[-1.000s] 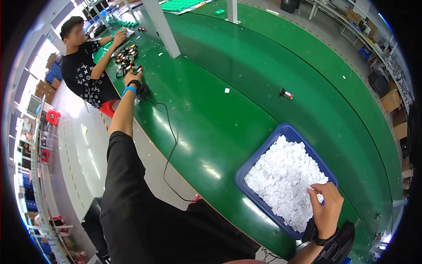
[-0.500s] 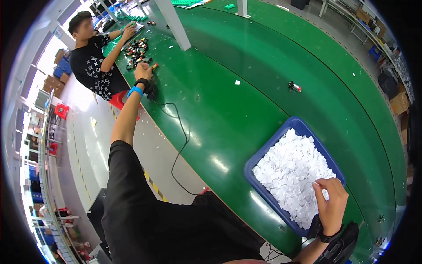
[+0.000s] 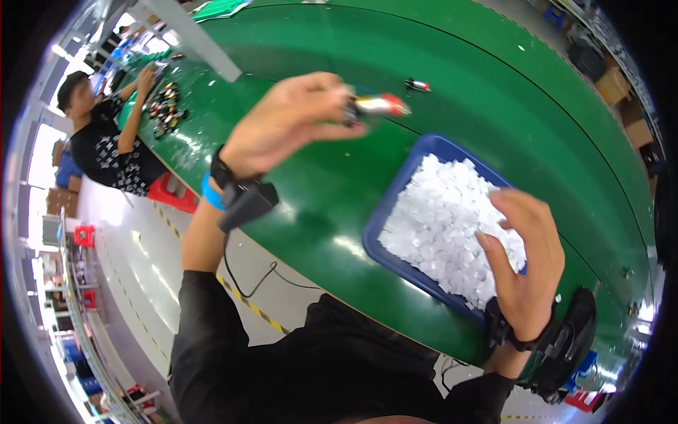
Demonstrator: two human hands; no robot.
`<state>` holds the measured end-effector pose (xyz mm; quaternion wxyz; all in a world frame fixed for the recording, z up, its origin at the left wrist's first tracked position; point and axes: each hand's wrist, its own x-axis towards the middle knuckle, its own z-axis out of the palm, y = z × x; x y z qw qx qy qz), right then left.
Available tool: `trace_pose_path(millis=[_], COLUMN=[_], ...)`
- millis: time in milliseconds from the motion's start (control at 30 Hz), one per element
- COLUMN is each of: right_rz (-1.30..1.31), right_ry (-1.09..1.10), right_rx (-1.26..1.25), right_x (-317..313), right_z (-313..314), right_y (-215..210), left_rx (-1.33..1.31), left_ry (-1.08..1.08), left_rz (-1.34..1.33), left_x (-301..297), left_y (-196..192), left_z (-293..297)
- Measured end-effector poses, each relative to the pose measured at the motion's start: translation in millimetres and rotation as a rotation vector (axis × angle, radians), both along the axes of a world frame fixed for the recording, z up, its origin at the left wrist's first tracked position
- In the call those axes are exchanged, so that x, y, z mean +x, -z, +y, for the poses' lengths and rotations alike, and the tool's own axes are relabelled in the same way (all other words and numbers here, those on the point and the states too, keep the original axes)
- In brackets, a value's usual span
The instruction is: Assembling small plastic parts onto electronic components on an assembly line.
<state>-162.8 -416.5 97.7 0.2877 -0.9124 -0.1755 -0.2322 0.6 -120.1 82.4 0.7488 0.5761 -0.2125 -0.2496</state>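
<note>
My left hand [image 3: 282, 124] is raised over the green table [image 3: 321, 187]. Pinched in its fingers is a small cylindrical part [image 3: 378, 105] with a silver-gold body, a red end and a dark base; motion blurs its details. A blue tray [image 3: 399, 267] full of small white square pieces [image 3: 438, 226] sits to the right. Over the tray's right side hovers my right hand [image 3: 531, 265], thumb and fingers apart, with nothing visible between them. Each wrist wears a black band, and a blue one is also on the left.
A similar small part [image 3: 418, 85] lies farther back on the table. A pile of such parts [image 3: 166, 107] is at the far left, beside a seated co-worker [image 3: 106, 152]. A grey post [image 3: 201, 42] rises from the table. A black cable [image 3: 244, 290] hangs near the table edge.
My left hand has come from the pile toward the middle, bringing the small cylindrical part nearer. My right hand's pinch has opened above the tray. The whole view has shifted.
</note>
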Motion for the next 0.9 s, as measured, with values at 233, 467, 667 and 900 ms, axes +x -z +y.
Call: trace_pose_path(millis=[233, 467, 667, 900], right_rz=[-0.125, -0.335, -0.361, -0.371], right_ry=[0.071, 0.021, 0.003, -0.043], right_rx=[0.087, 0.148, 0.123, 0.099], right_x=[-10.2, 2.5, 2.8, 4.7], right_z=[-19.9, -26.8, -31.2, -33.9], right_y=[4.3, 15.0, 14.7, 19.7], left_rx=[-0.027, 0.01, 0.016, -0.004], left_ry=[0.37, 0.274, 0.281, 0.335], left_rz=[0.117, -0.127, -0.092, -0.012], left_x=[-40.5, -37.4, -37.9, -35.8], left_y=[-19.7, -12.4, -9.7, -7.0], left_z=[-129.8, -135.8, -141.1, -140.2])
